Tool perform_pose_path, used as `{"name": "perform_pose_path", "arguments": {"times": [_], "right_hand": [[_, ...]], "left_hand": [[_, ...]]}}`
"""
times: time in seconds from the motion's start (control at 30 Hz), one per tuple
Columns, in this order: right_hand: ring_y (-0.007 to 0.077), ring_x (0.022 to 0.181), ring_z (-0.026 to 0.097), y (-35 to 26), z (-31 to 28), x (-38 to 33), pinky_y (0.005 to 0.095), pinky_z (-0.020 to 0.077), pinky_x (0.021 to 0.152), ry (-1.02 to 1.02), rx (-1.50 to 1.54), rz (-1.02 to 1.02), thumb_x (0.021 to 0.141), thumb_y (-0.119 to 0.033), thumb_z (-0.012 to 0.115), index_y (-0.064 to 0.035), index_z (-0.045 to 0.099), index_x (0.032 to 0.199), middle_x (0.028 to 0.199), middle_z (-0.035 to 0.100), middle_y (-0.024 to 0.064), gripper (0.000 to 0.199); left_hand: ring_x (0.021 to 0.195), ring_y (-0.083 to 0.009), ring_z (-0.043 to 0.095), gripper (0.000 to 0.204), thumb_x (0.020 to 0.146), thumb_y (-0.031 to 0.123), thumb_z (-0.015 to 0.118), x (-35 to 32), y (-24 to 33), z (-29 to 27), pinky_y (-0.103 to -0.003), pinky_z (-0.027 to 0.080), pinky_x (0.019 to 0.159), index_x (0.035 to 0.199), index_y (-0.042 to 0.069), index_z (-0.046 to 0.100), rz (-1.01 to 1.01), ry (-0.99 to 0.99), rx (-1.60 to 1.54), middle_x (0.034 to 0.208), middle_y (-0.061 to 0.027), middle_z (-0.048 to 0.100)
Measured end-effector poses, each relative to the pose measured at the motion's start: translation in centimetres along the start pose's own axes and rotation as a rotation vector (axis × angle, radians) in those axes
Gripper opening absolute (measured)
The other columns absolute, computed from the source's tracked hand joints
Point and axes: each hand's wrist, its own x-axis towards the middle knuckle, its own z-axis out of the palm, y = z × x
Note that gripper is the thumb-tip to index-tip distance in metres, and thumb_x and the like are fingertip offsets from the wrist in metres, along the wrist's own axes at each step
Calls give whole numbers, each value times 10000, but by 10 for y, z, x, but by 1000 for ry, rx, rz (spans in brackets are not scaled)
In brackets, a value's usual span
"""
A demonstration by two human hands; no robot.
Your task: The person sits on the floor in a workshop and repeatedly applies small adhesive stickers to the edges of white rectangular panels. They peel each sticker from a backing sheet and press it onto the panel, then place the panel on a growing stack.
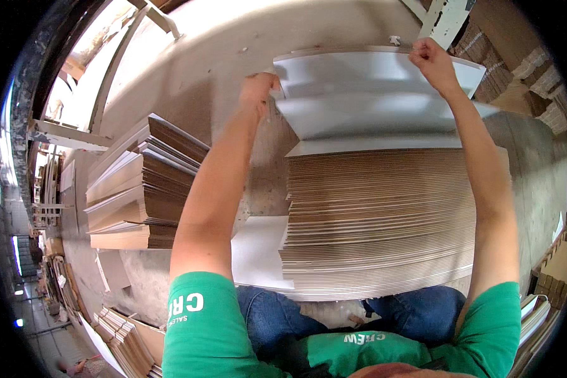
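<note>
A white-faced cardboard sheet (359,79) with creases across it leans at the far side of a tall stack of flat cardboard sheets (378,208). At the sheet's far left corner, my left hand (258,88) is closed with its fingertips on the edge. My right hand (431,60) pinches the far edge toward the right, its fingers curled in. Both arms reach forward over the stack, which stands edge-on between my legs. Another white sheet (258,252) sticks out from the stack's near left side.
Fanned bundles of cardboard (142,189) stand on the concrete floor to the left. A pale metal post (446,22) rises at the far right, beside piled cardboard (485,57). More cardboard stacks (129,343) lie at the lower left, and a metal frame (69,134) is at the left.
</note>
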Motion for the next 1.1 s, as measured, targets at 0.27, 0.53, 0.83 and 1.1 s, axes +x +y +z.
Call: {"name": "perform_pose_path", "arguments": {"times": [0.27,0.53,0.83,1.1], "right_hand": [[349,800,573,10,75,-23,418,498,685,-142,-648,-196,719,-32,536,-22,460,1006,819,575,195,297],[303,710,573,17,28,-12,376,481,626,92,-683,-21,775,-324,628,-47,503,877,731,587,111,320],[74,577,451,-85,-48,-64,216,401,559,-164,518,7,806,-200,643,-50,499,697,627,520,-16,234],[146,885,564,-243,-58,-127,248,461,774,-618,1014,349,737,-114,701,-54,513,1147,1016,594,95,454]], "left_hand": [[831,-241,590,447,661,350,738,29,-11,27,-346,455,740,838,-43,617,145,346,-26,857,-167,619],[717,-174,550,393,620,193,778,28,-20,31,-285,437,653,912,-14,617,252,389,-216,787,-96,604],[713,-102,535,322,727,7,647,-138,-5,-25,-210,422,635,1045,3,594,440,41,-99,866,-62,612],[929,-125,545,479,716,-53,630,-275,38,-34,-262,456,802,1174,19,509,534,-386,-250,1079,-83,567]]}}
